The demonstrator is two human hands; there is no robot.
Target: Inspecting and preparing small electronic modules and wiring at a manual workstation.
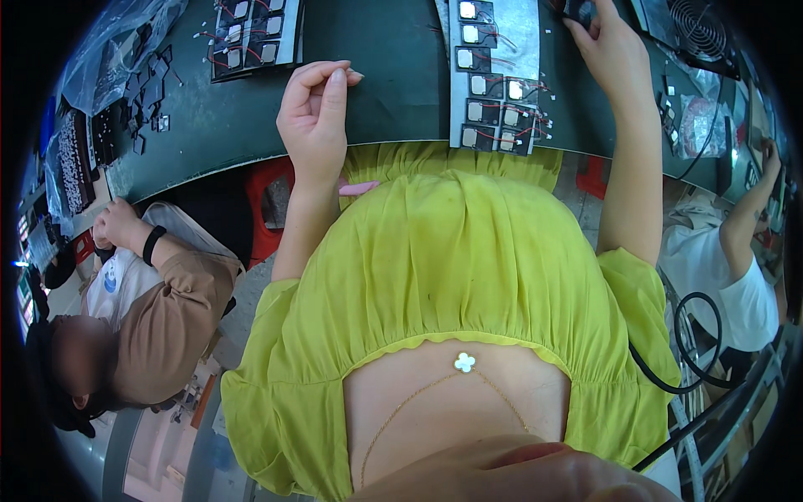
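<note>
My left hand [314, 113] is raised over the near edge of the green table, its fingers curled in and the thumb against the forefinger. Whatever may be between those fingertips is too small to make out. At the top edge of the view, my right hand [609, 52] has thumb and fingers around a small black part [577, 10], which is partly cut off. Between the hands lies a pale metal plate [523, 63] bearing rows of black square parts [483, 111] with silvery centres and thin red and black wires.
Another plate of wired parts [249, 33] lies left. Loose black pieces [149, 88] and clear plastic bags [109, 50] are at the far left. A fan grille [698, 29] stands right. Co-workers sit on both sides; a black cable [711, 335] loops by my right side.
</note>
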